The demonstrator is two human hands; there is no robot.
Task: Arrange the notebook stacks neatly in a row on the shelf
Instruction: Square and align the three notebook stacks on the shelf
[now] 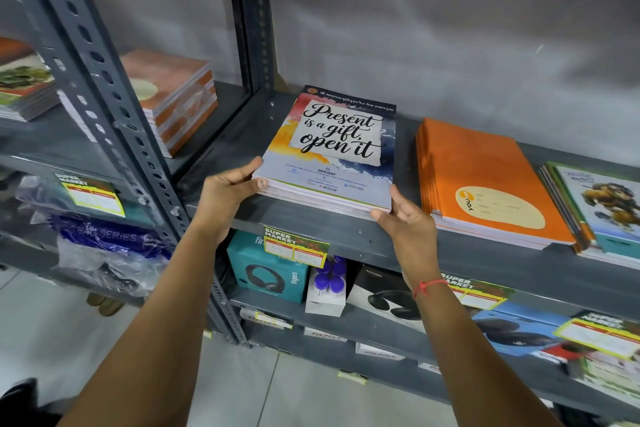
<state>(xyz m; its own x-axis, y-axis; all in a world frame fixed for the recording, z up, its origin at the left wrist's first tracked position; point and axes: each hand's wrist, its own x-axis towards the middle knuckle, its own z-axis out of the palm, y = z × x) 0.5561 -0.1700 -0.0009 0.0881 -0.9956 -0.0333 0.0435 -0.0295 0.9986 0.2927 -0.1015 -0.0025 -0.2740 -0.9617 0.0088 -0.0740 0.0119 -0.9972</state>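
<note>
A stack of notebooks with a "Present is a gift, open it" cover (332, 146) lies flat on the grey metal shelf (346, 232). My left hand (227, 189) grips its near left corner, thumb on the cover. My right hand (403, 217) holds the near right corner from the side. To the right lies an orange notebook stack (485, 180), then a stack with a cartoon cover (602, 208) at the frame's right edge. The three stacks lie side by side with gaps between them.
A slotted upright post (252, 17) stands left of the held stack. The neighbouring rack on the left holds more notebook stacks (173, 97). Below are headphone boxes (266, 269), a white box of purple-capped items (327, 284) and price tags (294, 246).
</note>
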